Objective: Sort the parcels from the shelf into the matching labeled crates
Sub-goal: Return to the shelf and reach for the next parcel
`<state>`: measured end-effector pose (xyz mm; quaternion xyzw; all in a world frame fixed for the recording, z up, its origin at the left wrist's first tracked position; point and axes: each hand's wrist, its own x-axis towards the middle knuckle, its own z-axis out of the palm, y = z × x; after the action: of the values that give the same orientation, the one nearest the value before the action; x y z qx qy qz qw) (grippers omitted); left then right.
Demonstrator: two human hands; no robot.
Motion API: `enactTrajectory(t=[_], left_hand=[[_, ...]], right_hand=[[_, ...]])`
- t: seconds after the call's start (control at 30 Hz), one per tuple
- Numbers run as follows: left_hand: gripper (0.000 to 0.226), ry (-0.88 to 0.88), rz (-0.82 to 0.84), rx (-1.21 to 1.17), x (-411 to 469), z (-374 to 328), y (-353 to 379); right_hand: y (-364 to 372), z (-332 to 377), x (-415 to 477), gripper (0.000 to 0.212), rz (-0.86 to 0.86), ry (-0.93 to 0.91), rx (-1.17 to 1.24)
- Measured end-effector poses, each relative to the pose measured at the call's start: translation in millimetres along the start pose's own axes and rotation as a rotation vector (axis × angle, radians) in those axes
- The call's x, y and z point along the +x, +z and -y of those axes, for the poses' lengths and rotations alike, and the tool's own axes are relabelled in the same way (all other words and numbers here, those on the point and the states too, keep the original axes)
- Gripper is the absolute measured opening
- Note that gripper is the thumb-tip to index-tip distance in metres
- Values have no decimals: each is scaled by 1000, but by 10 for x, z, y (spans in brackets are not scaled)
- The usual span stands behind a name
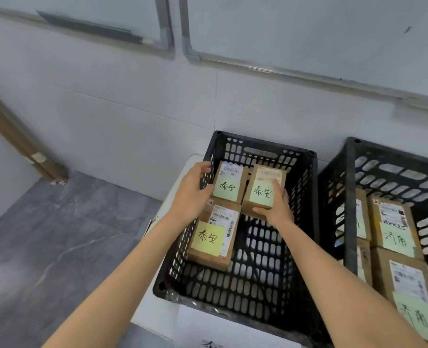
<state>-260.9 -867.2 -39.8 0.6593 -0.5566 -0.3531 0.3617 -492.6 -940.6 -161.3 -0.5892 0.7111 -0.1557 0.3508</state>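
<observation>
A black perforated crate (310, 222) holds three small cardboard parcels, each with a green handwritten note. My right hand (276, 209) grips the far right parcel (263, 189) by its near and right sides; it sits tilted, slightly above the crate floor. My left hand (192, 194) reaches over the crate's left wall, fingers against the left side of the far left parcel (229, 184). The near left parcel (214, 237) lies flat just below my left hand. A white label sheet (223, 330) hangs on the crate's front.
A second black crate (350, 204) stands to the right with several parcels (398, 227) bearing different green notes. The crates rest on a white surface (157, 305). A white wall with grey pipes (190, 49) rises behind. Grey floor (57, 234) spreads to the left.
</observation>
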Motion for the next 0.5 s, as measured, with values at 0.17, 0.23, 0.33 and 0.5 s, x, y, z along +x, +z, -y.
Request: enactTrajectory(t=[0.17, 0.23, 0.33, 0.5], left_hand=[[51, 0, 27, 10, 177, 34, 109], [50, -3, 32, 10, 238, 48, 142], [49, -9, 43, 14, 302, 63, 192], [48, 4, 42, 5, 360, 89, 254]], right_hand=[[163, -145, 167, 115, -7, -8, 49], [205, -204, 223, 113, -6, -23, 113], [251, -261, 282, 110, -7, -29, 166], [306, -288, 353, 108, 9, -14, 201]])
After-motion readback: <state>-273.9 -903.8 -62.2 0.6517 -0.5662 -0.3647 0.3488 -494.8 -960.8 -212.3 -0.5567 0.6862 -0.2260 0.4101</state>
